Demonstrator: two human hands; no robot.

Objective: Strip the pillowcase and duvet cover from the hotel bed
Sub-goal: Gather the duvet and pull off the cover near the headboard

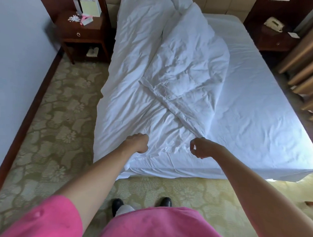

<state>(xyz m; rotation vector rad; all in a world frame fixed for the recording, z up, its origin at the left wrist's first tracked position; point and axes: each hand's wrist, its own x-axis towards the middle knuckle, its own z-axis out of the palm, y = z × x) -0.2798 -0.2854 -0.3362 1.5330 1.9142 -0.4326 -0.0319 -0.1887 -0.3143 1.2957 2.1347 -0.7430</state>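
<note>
we stand at the foot of the hotel bed [259,107], both hands out over the near edge of the duvet cover [135,78]. the white bundle lies lengthwise away from us, its long axis running from our hands up toward the headboard, bunched to the left half of the mattress with a folded flap crossing to the right. our left hand [138,143] is curled into a fist on the fabric near the foot edge; our right hand [200,148] pinches a ridge of cloth between thumb and fingertips, the other fingers curled. both hands sit about level, the left slightly closer to the bundle's centre line. we judge that the coming pull runs straight back toward us. no pillowcase is visible.
</note>
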